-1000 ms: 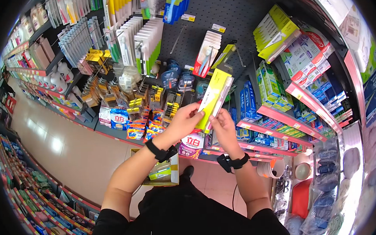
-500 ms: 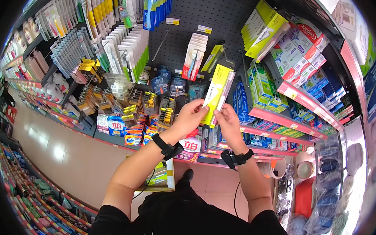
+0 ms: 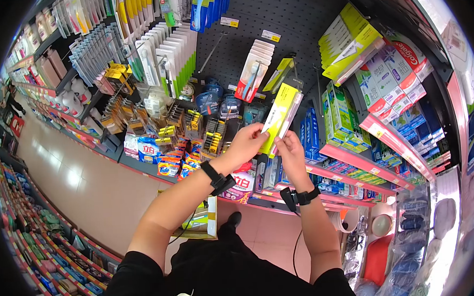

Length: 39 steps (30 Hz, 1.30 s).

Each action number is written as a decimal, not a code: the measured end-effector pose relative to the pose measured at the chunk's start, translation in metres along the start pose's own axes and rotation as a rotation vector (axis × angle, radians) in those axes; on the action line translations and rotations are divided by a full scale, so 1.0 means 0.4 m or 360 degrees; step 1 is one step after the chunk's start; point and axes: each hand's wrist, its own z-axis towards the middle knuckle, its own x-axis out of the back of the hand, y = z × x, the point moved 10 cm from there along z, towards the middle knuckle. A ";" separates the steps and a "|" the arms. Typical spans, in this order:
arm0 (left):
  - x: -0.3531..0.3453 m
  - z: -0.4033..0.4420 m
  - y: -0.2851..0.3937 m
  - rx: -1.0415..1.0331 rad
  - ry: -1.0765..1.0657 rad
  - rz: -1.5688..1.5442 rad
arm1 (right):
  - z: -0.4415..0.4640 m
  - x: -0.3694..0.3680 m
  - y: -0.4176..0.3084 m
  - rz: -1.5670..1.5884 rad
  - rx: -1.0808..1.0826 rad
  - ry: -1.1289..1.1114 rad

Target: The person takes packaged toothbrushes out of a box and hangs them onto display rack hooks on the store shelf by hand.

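Note:
Both hands hold the lower end of a toothbrush pack [image 3: 281, 111], a yellow-green card with a clear front, tilted with its top away from me. My left hand [image 3: 252, 143] pinches its left edge, and my right hand [image 3: 292, 155] grips the lower right edge. Just beyond the pack's top, a similar yellow pack [image 3: 280, 75] hangs on a pegboard hook. To its left hang several red-and-white toothbrush packs [image 3: 254, 72]. Further right is a row of yellow packs [image 3: 348, 45] on the board.
Toothpaste boxes [image 3: 386, 78] fill the right-hand shelves with pink edges [image 3: 355, 159]. Razors [image 3: 213, 136] and detergent bags [image 3: 168, 165] sit on the left. An open carton [image 3: 213, 219] with yellow packs stands on the floor below my left forearm. A bare hook [image 3: 212, 53] juts from the pegboard.
The view has shifted slightly, so the shelves appear a little further right and lower. Both hands keep their hold on the toothbrush pack, with little visible change in grip.

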 end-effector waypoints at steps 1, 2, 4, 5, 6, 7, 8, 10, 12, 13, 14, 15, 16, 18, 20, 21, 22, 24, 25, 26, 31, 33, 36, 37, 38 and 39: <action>-0.001 0.021 -0.006 -0.0001 0.0008 -0.0002 | 0.021 0.008 0.009 -0.0001 -0.0001 -0.0008; 0.006 0.046 -0.004 -0.0130 0.0068 0.0066 | 0.046 0.019 0.025 -0.0016 -0.0018 0.0006; 0.019 0.102 -0.010 -0.0309 0.0169 0.0259 | 0.100 0.041 0.058 -0.0004 -0.0030 0.0062; 0.017 0.130 -0.025 -0.0312 0.0177 0.0260 | 0.129 0.043 0.073 -0.0004 -0.0027 0.0054; 0.023 0.151 -0.035 -0.0256 0.0264 0.0245 | 0.153 0.048 0.082 0.0046 -0.0087 0.0113; 0.034 0.171 -0.043 -0.0202 0.0353 0.0231 | 0.176 0.054 0.089 0.0096 -0.0145 0.0172; 0.029 0.197 -0.056 -0.0112 0.0296 0.0234 | 0.194 0.060 0.092 0.0211 -0.0138 0.0299; 0.027 0.262 -0.084 -0.0167 0.0333 0.0274 | 0.237 0.065 0.104 0.0188 -0.0200 0.0313; 0.030 0.342 -0.122 -0.0312 0.0342 0.0373 | 0.297 0.081 0.137 0.0212 -0.0185 0.0345; 0.034 0.365 -0.134 -0.0313 0.0364 0.0378 | 0.328 0.081 0.149 0.0216 -0.0186 0.0322; 0.038 0.386 -0.148 -0.0296 0.0386 0.0425 | 0.355 0.093 0.166 0.0227 -0.0219 0.0388; 0.042 0.383 -0.144 -0.0252 0.0409 0.0450 | 0.372 0.101 0.178 0.0238 -0.0258 0.0455; 0.047 0.380 -0.142 -0.0208 0.0430 0.0476 | 0.390 0.104 0.182 0.0238 -0.0251 0.0470; 0.048 0.365 -0.120 -0.0324 0.0457 0.0602 | 0.410 0.103 0.178 0.0213 -0.0220 0.0410; 0.043 0.314 -0.101 -0.0591 0.0520 0.0759 | 0.406 0.099 0.175 0.0173 -0.0187 0.0421; 0.045 0.278 -0.098 -0.0585 0.0526 0.0760 | 0.406 0.095 0.204 0.0173 -0.0193 0.0415; 0.035 0.247 -0.133 -0.0311 0.0338 0.0629 | 0.400 0.115 0.245 0.0110 -0.0150 0.0540; 0.018 0.164 -0.226 -0.0001 0.0100 0.0417 | 0.343 0.129 0.287 0.0051 -0.0224 0.0655; 0.020 0.123 -0.275 0.0033 0.0057 0.0339 | 0.294 0.100 0.280 0.0062 -0.0286 0.0577; 0.024 0.084 -0.329 0.0088 -0.0024 0.0291 | 0.273 0.094 0.326 0.0044 -0.0228 0.0562; 0.114 -0.157 -0.582 0.0570 -0.0054 0.0341 | 0.052 -0.051 0.555 -0.0107 -0.0318 0.0115; 0.163 -0.244 -0.638 0.0280 -0.0026 0.0708 | -0.064 -0.145 0.593 -0.0235 -0.0531 -0.0139; 0.236 -0.439 -0.777 0.0646 0.0060 0.0765 | -0.239 -0.260 0.718 -0.0183 -0.0733 -0.0445; 0.264 -0.490 -0.785 0.0865 0.0075 0.0835 | -0.279 -0.293 0.754 -0.0234 -0.0793 -0.0542; 0.281 -0.537 -0.849 0.0791 0.0066 0.1025 | -0.327 -0.320 0.789 -0.0238 -0.0852 -0.0578; 0.285 -0.595 -0.881 0.0846 0.0075 0.0990 | -0.381 -0.358 0.826 -0.0268 -0.0848 -0.0699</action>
